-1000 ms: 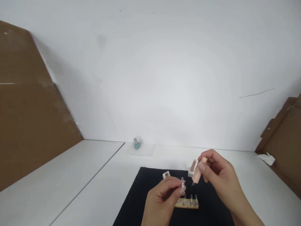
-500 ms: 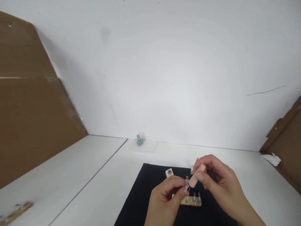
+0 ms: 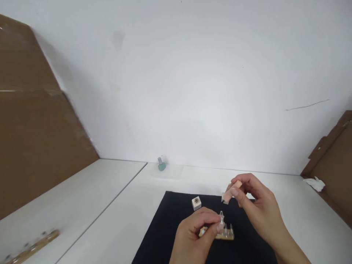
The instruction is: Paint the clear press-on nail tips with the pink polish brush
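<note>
My left hand (image 3: 194, 234) pinches a clear pointed false nail (image 3: 221, 217) between thumb and fingertips, its tip pointing up. In my right hand (image 3: 260, 209) is a small pale pink nail buffer block (image 3: 232, 191), held slanted by thumb and fingers. The buffer is above and to the right of the false nail, with a gap between them. Beneath my left fingers lies a light wooden strip (image 3: 226, 237) carrying several clear nails, partly covered by that hand.
A black mat (image 3: 159, 234) lies under the hands. On it are a white cube with a round metal top (image 3: 196, 202) and another white block (image 3: 224, 198), partly hidden. A teal bottle (image 3: 161, 166) stands by the wall. Another nail strip (image 3: 35, 246) is at far left, tissue (image 3: 315, 183) at right.
My right hand has lifted the buffer up, away from the false nail. My left hand has lowered slightly and turned the nail more upright. The view has shifted a little.
</note>
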Demonstrator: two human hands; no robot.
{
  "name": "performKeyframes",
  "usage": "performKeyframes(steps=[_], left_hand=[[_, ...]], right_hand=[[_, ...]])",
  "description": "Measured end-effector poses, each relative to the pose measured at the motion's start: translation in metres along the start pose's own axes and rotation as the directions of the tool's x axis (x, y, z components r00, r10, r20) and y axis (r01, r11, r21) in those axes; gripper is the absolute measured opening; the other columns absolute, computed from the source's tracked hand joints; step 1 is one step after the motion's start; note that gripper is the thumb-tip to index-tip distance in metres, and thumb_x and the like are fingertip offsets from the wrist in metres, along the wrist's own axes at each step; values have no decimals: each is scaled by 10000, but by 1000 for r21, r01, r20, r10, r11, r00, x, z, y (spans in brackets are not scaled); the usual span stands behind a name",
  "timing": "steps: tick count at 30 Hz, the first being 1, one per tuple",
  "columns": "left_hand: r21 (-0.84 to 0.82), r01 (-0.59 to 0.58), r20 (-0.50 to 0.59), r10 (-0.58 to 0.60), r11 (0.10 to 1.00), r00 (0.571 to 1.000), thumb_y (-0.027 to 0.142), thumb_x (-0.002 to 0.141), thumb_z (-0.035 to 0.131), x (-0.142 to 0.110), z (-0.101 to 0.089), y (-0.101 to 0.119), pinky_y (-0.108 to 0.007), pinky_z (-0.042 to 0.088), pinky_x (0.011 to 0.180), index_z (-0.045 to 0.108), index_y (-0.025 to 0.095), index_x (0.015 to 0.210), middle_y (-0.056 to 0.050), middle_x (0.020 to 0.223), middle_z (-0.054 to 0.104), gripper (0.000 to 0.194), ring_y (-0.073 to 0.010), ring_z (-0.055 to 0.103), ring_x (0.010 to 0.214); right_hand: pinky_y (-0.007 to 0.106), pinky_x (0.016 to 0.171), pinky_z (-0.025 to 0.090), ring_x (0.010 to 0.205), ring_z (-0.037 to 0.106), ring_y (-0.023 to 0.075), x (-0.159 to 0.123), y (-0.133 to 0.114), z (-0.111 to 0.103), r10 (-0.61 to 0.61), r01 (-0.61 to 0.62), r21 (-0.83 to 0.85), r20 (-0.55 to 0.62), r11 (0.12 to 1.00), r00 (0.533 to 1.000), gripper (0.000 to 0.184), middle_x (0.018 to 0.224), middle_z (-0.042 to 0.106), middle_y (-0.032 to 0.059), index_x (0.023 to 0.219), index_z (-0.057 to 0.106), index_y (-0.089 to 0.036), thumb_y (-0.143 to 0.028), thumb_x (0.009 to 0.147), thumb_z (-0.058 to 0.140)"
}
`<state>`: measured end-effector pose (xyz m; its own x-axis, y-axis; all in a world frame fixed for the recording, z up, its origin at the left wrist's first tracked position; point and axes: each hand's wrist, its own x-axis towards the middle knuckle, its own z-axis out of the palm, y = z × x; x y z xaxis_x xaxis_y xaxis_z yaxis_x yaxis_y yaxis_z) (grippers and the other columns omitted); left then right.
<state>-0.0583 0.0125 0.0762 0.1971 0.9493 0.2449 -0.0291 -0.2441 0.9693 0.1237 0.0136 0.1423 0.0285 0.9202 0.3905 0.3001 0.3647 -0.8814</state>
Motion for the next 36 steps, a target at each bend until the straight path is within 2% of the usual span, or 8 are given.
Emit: performKeyframes(steps=[2, 8, 16, 22, 24, 31, 33, 36], left_hand=[[-2, 2, -3, -2, 1000, 1000, 229, 813, 772, 0, 0, -1, -256, 594, 687, 833, 253, 751, -28, 805, 796, 89, -201, 732, 744], [61, 29, 19, -30, 998, 999, 252, 825, 739, 1, -2, 0, -261, 590, 694, 825, 241, 743, -34, 802, 785, 120, -212, 726, 760], [68, -68, 31, 66, 995, 997, 167, 829, 751, -1, 0, 2, -228, 581, 679, 844, 262, 772, -24, 817, 799, 144, -190, 736, 745], [145, -164, 64, 156, 976, 986, 112, 873, 670, 0, -1, 2, -206, 578, 683, 848, 258, 833, -28, 838, 790, 233, -174, 744, 760], [159, -186, 71, 177, 970, 982, 95, 876, 663, -1, -1, 1, -193, 574, 691, 842, 258, 839, -21, 843, 788, 245, -164, 745, 763], [210, -217, 84, 203, 953, 976, 65, 871, 664, -3, 0, 0, -173, 560, 679, 839, 246, 853, -18, 835, 780, 252, -152, 739, 749], [216, -196, 81, 182, 957, 980, 71, 871, 668, -2, 0, 1, -173, 555, 675, 837, 239, 841, -19, 833, 778, 240, -151, 735, 744], [208, -168, 76, 156, 964, 985, 95, 878, 676, -2, 0, 3, -176, 557, 684, 833, 239, 820, -19, 836, 780, 221, -152, 733, 745]], right_hand=[[296, 623, 480, 709, 639, 190, 0, -3, -3, -5, 5, 31, -1, 1000, 1000, 187, 776, 760, 19, 964, 627, -261, -445, 993, 641], [285, 659, 486, 705, 638, 176, -3, -13, -7, 34, -34, 0, 239, 999, 971, 171, 788, 737, -1, 922, 658, -264, -425, 978, 662], [292, 689, 473, 710, 616, 174, 0, -7, -5, 10, -6, -66, 55, 998, 998, 165, 779, 754, -13, 935, 610, -270, -418, 1008, 616], [282, 700, 478, 700, 614, 163, -3, -14, -9, 39, -37, -14, 293, 999, 955, 166, 768, 746, -22, 910, 609, -260, -398, 998, 634], [272, 685, 471, 682, 602, 152, -4, -15, -7, 56, -41, -55, 303, 998, 951, 152, 771, 734, -32, 901, 608, -260, -374, 998, 636], [281, 717, 476, 713, 614, 163, 0, -11, -8, -8, 16, -124, 64, 992, 998, 133, 790, 753, -27, 910, 600, -263, -366, 991, 622], [280, 719, 475, 721, 621, 164, 0, -12, -10, 9, 3, -113, 106, 994, 994, 136, 769, 751, -29, 908, 600, -263, -369, 988, 630], [268, 680, 470, 683, 608, 151, -3, -16, -11, 61, -40, -82, 271, 996, 961, 132, 748, 731, -39, 900, 607, -261, -357, 979, 650]])
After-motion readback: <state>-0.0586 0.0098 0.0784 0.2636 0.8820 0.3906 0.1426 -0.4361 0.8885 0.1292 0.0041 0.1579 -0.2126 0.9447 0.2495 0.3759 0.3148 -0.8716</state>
